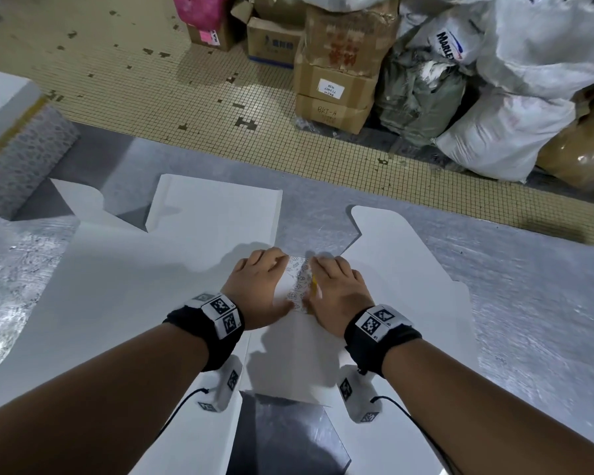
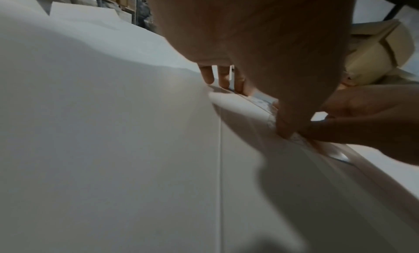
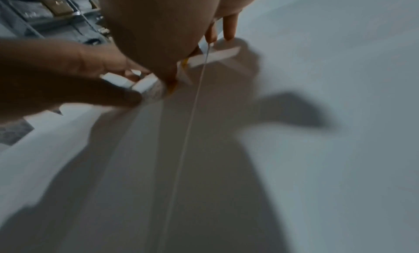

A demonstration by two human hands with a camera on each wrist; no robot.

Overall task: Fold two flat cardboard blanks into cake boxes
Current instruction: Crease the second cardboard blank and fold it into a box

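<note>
A large white cardboard blank (image 1: 134, 286) lies flat on a silver mat (image 1: 511, 286), with one flap (image 1: 216, 207) at the far side and a rounded panel (image 1: 402, 255) at the right. Both hands rest side by side at its middle. Between them a narrow strip (image 1: 297, 282) is folded over and shows a printed flower pattern. My left hand (image 1: 258, 289) presses the strip with its thumb, fingertips (image 2: 208, 75) down on the card. My right hand (image 1: 336, 289) presses from the other side, next to a thin yellow edge (image 3: 173, 87). Whether a second sheet lies underneath I cannot tell.
Brown cartons (image 1: 336, 94) and stuffed white sacks (image 1: 511, 97) stand on the tiled floor (image 1: 151, 97) beyond the mat. A white block (image 1: 4, 94) and a grey patterned roll (image 1: 24, 156) sit at the far left. A dark gap (image 1: 282, 437) shows between the near panels.
</note>
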